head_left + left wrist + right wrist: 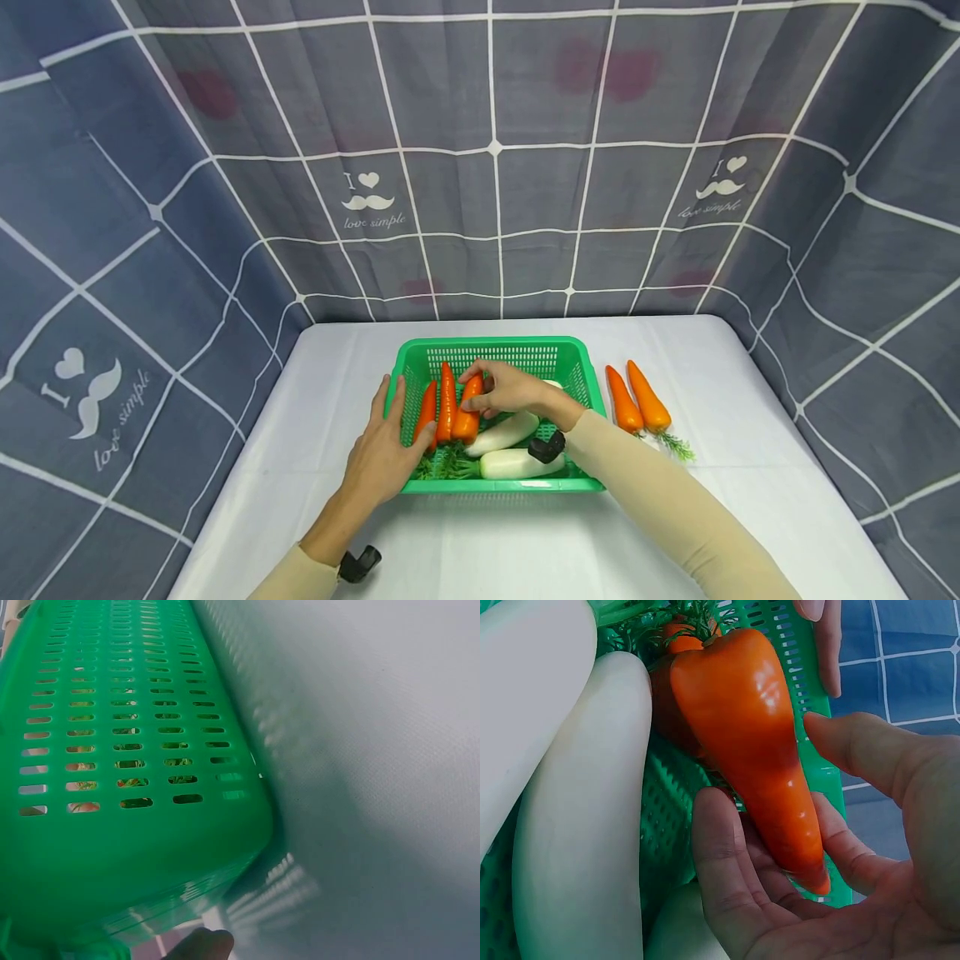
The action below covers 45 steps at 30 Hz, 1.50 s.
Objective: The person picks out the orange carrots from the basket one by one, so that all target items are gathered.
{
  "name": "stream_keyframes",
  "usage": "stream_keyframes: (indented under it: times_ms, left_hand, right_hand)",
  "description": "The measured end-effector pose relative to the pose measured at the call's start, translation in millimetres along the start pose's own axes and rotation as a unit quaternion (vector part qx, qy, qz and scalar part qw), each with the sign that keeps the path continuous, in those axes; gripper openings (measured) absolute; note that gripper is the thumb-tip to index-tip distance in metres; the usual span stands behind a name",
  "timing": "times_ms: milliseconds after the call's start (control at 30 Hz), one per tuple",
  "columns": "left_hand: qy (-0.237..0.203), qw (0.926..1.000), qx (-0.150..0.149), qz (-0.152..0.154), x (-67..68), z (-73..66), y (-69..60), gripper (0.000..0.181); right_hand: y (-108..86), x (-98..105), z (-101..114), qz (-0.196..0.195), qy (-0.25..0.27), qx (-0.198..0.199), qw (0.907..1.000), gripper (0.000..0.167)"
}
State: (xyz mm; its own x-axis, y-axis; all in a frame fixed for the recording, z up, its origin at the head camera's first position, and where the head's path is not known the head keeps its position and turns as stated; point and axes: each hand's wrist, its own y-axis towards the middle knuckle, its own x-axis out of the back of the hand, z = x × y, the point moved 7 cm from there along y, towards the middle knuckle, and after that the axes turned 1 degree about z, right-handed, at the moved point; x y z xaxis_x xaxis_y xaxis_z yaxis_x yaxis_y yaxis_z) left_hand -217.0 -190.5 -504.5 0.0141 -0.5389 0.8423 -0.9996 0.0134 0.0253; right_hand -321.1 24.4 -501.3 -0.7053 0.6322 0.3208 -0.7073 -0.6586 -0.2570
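A green plastic basket (502, 486) holds orange carrots and white radishes. My right hand (513, 390) reaches over it and grips a carrot (466, 423); in the right wrist view the fingers curl around the thin end of that carrot (742, 712). Two more carrots, a middle one (446, 408) and a left one (426, 412), lie beside it. White radishes (521, 464) fill the front and right of the basket. My left hand (378, 458) rests at the basket's left rim, fingers extended. The left wrist view shows mostly the slotted basket wall (135, 840).
Right of the basket, two carrots with green tops, a left one (624, 402) and a right one (647, 400), lie on the white table (720, 417). A grey checked curtain (540, 192) surrounds the table at the back and sides.
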Motion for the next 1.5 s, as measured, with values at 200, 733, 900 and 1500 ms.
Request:
stream_keyframes:
  times_ms: [200, 733, 900, 1500]
  left_hand:
    - [0.006, 1.0, 0.001, 0.0, 1.3, 0.6, -0.3, 0.103]
    - [-0.007, 1.0, 0.005, 0.004, -3.0, 1.4, -1.5, 0.102]
    - [-0.01, 0.9999, 0.001, 0.0, -1.5, 0.7, -0.3, 0.102]
    - [-0.005, 1.0, 0.002, 0.002, -0.8, 1.4, 1.5, 0.102]
  right_hand:
    - [-1.7, 5, 1, -0.018, 0.005, 0.008, 0.9998, 0.055]
    - [-17.5, 16, 9, -0.042, 0.009, 0.021, 0.9988, 0.053]
    - [-24.3, 22, 12, -0.047, 0.004, 0.015, 0.9988, 0.056]
    - [-54.5, 49, 9, -0.08, 0.034, 0.01, 0.9962, 0.075]
